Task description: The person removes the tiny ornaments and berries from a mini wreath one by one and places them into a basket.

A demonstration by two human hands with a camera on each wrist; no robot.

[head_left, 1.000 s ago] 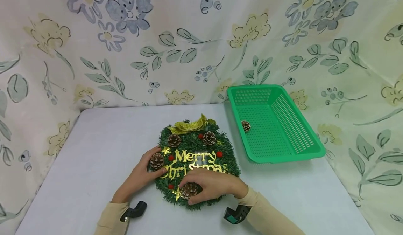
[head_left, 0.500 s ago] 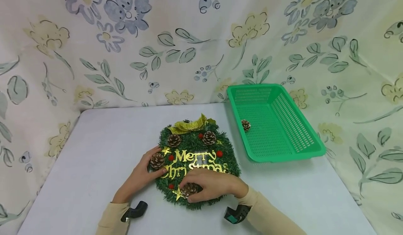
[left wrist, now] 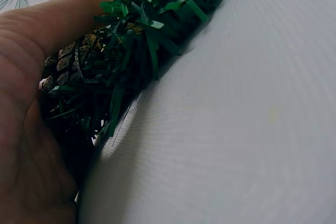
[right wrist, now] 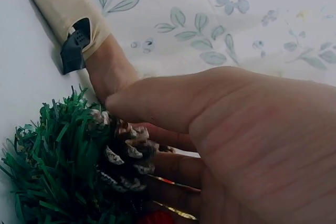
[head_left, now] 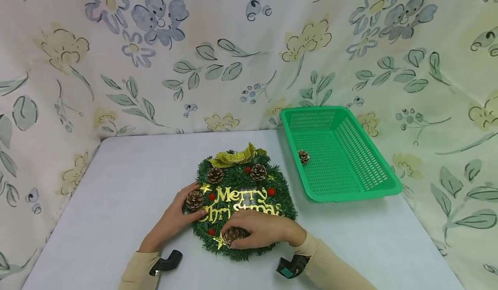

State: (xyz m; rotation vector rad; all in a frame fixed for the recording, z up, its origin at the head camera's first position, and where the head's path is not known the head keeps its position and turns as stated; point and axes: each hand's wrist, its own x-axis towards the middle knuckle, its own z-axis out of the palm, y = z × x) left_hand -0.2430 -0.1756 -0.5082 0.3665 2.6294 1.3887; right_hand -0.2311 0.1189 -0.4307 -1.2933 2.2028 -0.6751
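Observation:
A green Christmas wreath (head_left: 245, 177) lies flat on the white table, with gold "Merry Christmas" lettering (head_left: 241, 193) across it. My left hand (head_left: 177, 214) grips its left edge around a pine cone (head_left: 194, 199); in the left wrist view the thumb lies on the green tinsel (left wrist: 152, 30). At the lower edge, my right hand (head_left: 260, 228) holds another pine cone (head_left: 234, 235) between thumb and fingers, against the tinsel. A gold star (head_left: 220, 240) sits just left of that cone. Part of the lettering and the lower right of the wreath are hidden by the right hand.
To the right stands a green plastic basket (head_left: 342, 160) with one pine cone (head_left: 303, 157) inside by its left wall. Two more pine cones and a gold bow (head_left: 235, 157) sit on the wreath's upper part. Floral cloth (head_left: 218, 65) hangs behind the table.
Both hands stay in place on the wreath and the pine cone. The view shifts very slightly; nothing else visibly moves.

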